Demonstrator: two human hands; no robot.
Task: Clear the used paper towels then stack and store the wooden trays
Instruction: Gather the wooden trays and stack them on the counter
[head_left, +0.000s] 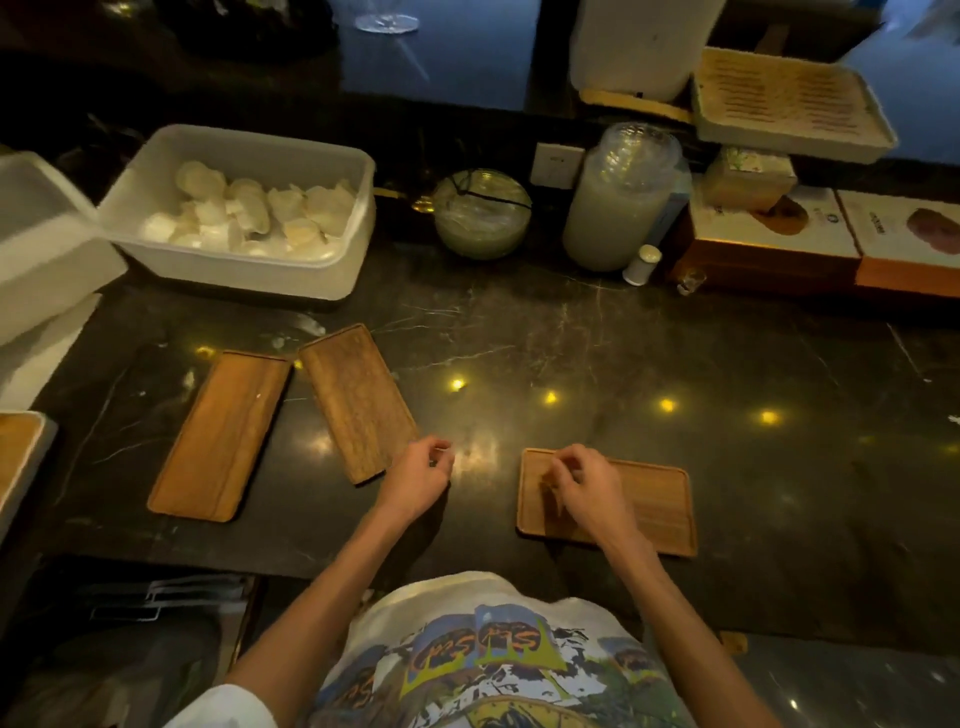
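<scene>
Three wooden trays lie on the dark marble counter (571, 353). A long tray (221, 434) is at the left, and a second long tray (358, 400) lies angled beside it. A shorter tray (649, 504) sits at the right near the front edge. My right hand (584, 483) hovers over the left part of that shorter tray, fingers curled and holding nothing I can see. Between the trays, my left hand (421, 475) hangs just above the counter with loosely curled, empty fingers. A white tub (343, 260) at the back left holds several crumpled paper towels (249, 213).
White foam boxes (36, 244) stand at the far left, with another tray-topped container (21, 452) below them. At the back are a glass bowl (483, 213), a stack of clear lids (618, 197), a small white shaker (641, 265) and printed boxes (779, 234).
</scene>
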